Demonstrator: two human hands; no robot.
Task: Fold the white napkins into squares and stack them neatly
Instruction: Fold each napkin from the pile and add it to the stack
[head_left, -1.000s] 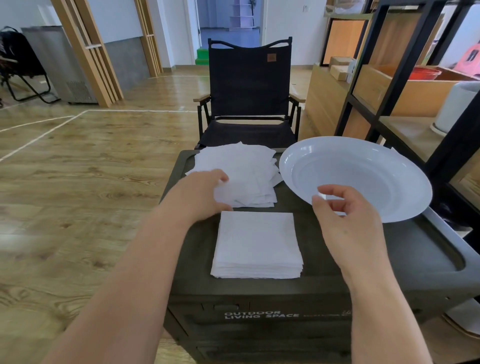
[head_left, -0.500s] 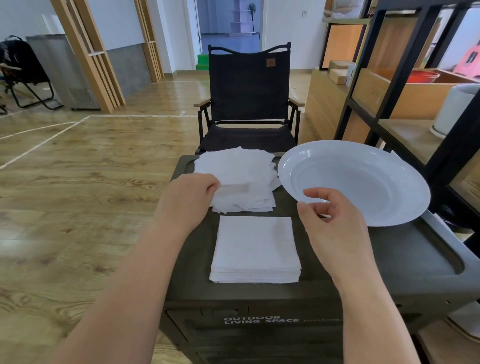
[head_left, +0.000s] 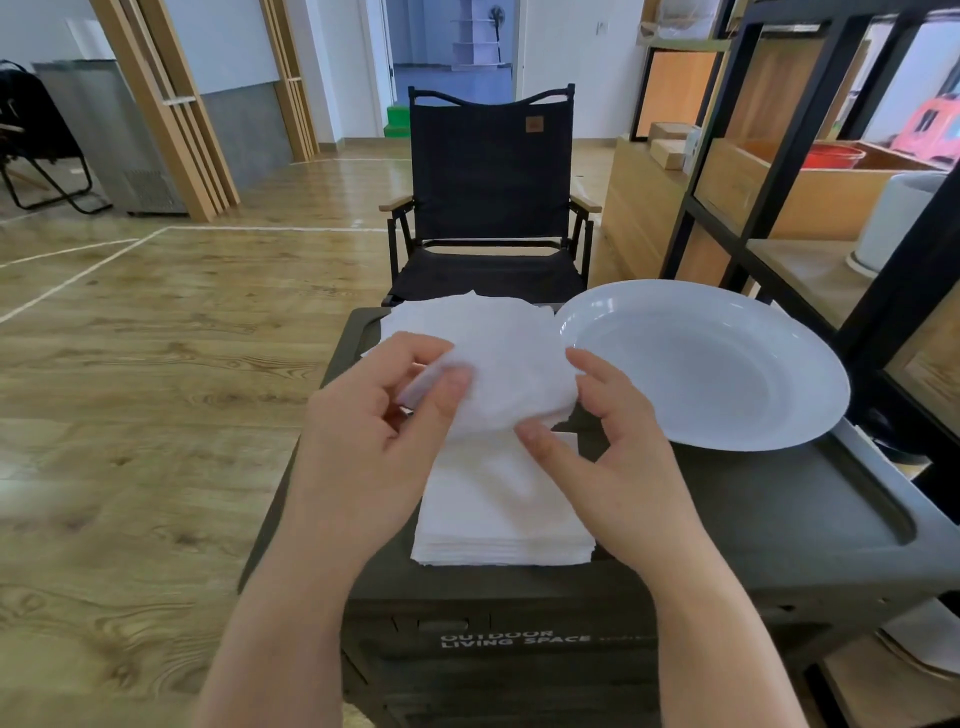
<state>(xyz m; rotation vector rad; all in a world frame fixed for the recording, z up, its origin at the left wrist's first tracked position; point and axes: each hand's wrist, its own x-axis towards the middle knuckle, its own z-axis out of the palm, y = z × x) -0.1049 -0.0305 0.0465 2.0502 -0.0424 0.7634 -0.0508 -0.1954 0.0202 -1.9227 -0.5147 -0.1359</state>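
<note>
Both hands have come together over the dark box (head_left: 753, 499) since before. Now the left hand (head_left: 363, 441) pinches one white napkin (head_left: 509, 384) above the folded stack (head_left: 498, 519). Right hand (head_left: 608, 457) fingers curl half open, touching its edge. Next, I think, comes folding it square.

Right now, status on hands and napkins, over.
Left hand pinching one napkin, lifted; right hand at its near edge. Folded stack neat beneath; loose pile behind. White plate beside, not obstructing.
</note>
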